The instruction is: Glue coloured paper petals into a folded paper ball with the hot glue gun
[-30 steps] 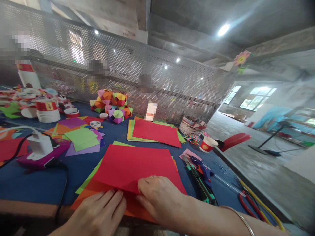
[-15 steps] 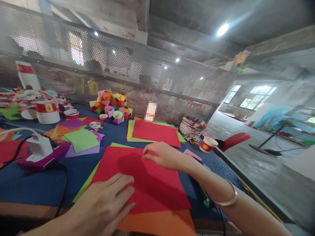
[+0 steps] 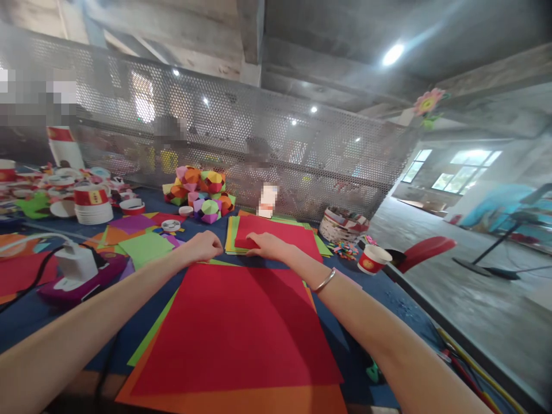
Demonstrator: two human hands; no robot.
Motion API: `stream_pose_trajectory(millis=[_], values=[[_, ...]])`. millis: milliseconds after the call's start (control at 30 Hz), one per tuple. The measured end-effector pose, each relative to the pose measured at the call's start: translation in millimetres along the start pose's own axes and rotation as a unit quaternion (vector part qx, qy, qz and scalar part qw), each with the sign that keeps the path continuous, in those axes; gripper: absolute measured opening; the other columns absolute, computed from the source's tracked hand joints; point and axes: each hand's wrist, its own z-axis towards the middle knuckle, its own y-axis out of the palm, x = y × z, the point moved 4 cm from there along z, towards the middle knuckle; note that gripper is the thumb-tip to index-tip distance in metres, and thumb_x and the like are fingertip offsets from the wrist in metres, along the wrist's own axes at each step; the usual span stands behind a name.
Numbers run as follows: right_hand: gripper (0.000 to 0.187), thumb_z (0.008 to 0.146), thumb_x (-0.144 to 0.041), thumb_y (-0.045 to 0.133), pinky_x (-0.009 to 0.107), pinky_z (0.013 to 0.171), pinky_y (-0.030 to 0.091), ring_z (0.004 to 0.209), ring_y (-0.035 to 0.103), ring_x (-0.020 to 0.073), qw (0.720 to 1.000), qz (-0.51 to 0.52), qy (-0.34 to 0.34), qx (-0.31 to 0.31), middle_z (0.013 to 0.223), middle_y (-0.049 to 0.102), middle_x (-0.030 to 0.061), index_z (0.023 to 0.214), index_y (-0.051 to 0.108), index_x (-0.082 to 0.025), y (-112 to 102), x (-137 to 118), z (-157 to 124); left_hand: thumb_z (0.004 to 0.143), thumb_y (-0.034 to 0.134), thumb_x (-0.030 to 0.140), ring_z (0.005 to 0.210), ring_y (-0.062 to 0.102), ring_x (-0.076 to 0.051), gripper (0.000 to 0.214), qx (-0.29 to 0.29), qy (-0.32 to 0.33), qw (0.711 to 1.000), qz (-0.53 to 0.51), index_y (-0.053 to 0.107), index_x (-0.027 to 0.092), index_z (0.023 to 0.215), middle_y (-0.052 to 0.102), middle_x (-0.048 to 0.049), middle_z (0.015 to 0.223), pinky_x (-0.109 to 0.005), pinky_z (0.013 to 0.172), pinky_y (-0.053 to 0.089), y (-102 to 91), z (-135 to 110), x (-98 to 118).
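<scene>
A large sheet of red paper (image 3: 241, 328) lies in front of me on top of orange paper (image 3: 280, 399) and green paper (image 3: 150, 333). Behind it is a smaller paper stack (image 3: 297, 234) with red on top and yellow and green edges below. Over that stack's red top, my right hand (image 3: 269, 246) is open, thumb and fingers apart; whether the fingertips touch it I cannot tell. My left hand (image 3: 206, 247) is closed with curled fingers just left of the stack, and nothing shows in it. A bracelet (image 3: 326, 280) circles my right wrist.
At the left are a purple power strip (image 3: 84, 282) with a white plug, paper cups (image 3: 92, 204) and coloured sheets (image 3: 146, 250). Folded paper shapes (image 3: 200, 192) stand at the back. A woven basket (image 3: 342, 224) and a paper cup (image 3: 373, 259) are on the right.
My left hand has moved forward from the large red sheet to beside the back stack. My right hand has shifted forward over that stack. The large sheet is now uncovered.
</scene>
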Motion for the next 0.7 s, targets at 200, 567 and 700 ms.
stream_pose_trajectory(millis=[200,567,700], values=[[0.038,0.102,-0.035,0.060,0.028,0.086,0.047,0.113,0.070,0.0248,1.000,-0.017,-0.009,0.005,0.126,0.073,0.0147,0.135,0.058,-0.017,-1,7,-2,0.075,0.061,0.018,0.059,0.066,-0.018,0.015,0.006,-0.054,0.996,-0.069,0.075,0.015,0.070,0.069,-0.0039,0.060,-0.025,0.060,0.053,7.5,19,0],[0.034,0.102,-0.042,0.054,0.032,0.082,0.049,0.106,0.073,0.0294,0.996,-0.085,-0.007,0.003,0.113,0.076,0.0181,0.121,0.066,-0.016,1,-4,-1,0.077,0.069,0.018,0.058,0.065,-0.015,0.017,0.041,-0.113,0.975,-0.186,0.067,0.015,0.061,0.066,-0.0029,0.057,-0.023,0.058,0.055,16.6,34,-6],[0.032,0.104,-0.038,0.048,0.033,0.083,0.051,0.105,0.073,0.0288,0.995,-0.099,-0.009,0.014,0.114,0.076,0.0193,0.121,0.066,-0.016,6,-4,0,0.080,0.067,0.018,0.057,0.062,-0.012,0.018,0.057,-0.112,0.965,-0.232,0.065,0.015,0.063,0.068,-0.0032,0.064,-0.022,0.057,0.053,17.4,33,-5]])
